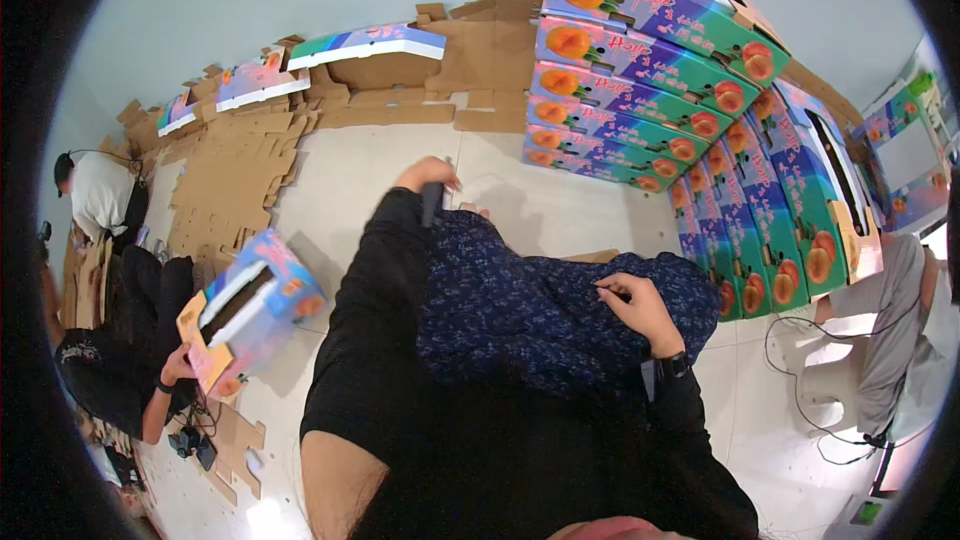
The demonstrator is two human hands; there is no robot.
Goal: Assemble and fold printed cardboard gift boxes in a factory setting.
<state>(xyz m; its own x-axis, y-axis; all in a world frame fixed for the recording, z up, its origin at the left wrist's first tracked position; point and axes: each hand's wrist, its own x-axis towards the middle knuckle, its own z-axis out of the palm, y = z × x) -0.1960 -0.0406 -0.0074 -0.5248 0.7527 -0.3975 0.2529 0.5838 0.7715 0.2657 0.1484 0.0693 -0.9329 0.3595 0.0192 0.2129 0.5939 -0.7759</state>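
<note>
My left hand reaches out beyond my knee, fingers closed round a slim dark object with a greyish end. Its kind does not show. My right hand, with a dark watch at the wrist, rests over the dark blue patterned cloth on my lap. Thumb and fingertips there are curled together, and anything between them is too small to make out. Just past the cloth, a strip of brown cardboard peeks out, mostly hidden.
Printed fruit boxes are stacked at the far right, with more boxes beside them. Flattened cardboard covers floor at left and along the wall. A co-worker's hand holds a fruit box. Another person sits at right near a cable.
</note>
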